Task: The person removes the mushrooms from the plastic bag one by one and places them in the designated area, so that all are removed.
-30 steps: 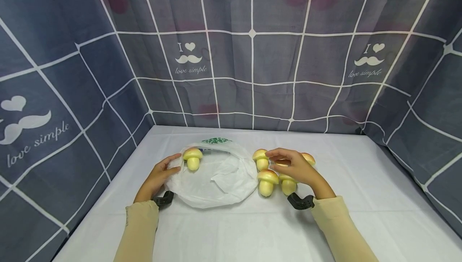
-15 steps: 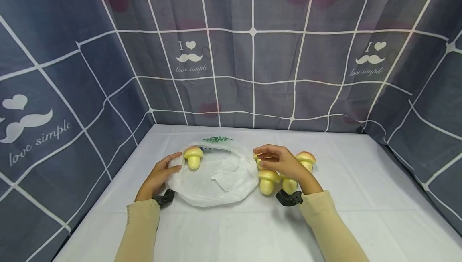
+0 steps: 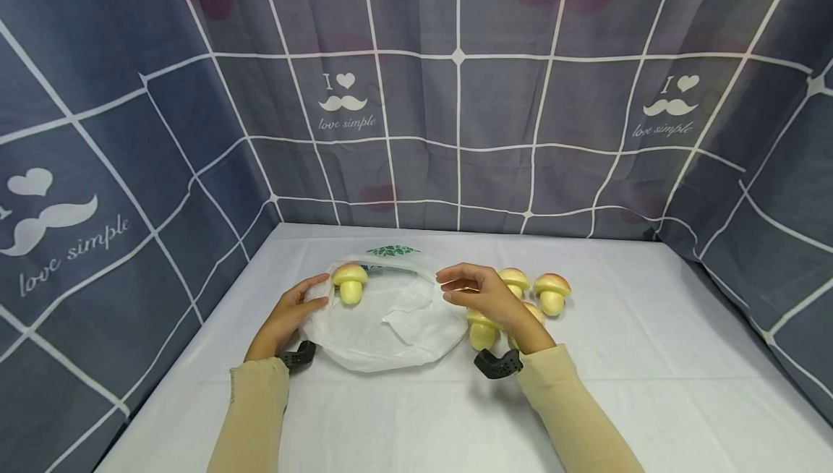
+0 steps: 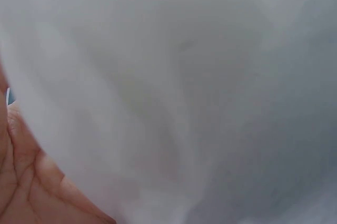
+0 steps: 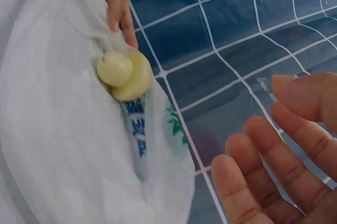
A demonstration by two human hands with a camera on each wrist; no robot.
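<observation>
A white plastic bag lies on the table with its mouth spread wide. My left hand holds the bag's left rim; in the left wrist view the film hides most of that hand. Just beside those fingers, inside the bag's mouth, sits a yellow toy mushroom. My right hand hovers over the bag's right rim. Its fingers are loosely bent, and the right wrist view shows nothing between them. More toy mushrooms lie behind and under the right forearm, among them one mushroom at the far right and one mushroom by the bag.
The table wears a white cloth. Dark checked curtains close off the back and both sides. A black wrist camera sits under the right wrist, another camera at the left wrist.
My right hand has moved left, from above the mushroom group to the bag's right rim. Mushrooms it covered at the right now show. My left hand and the bag have barely moved.
</observation>
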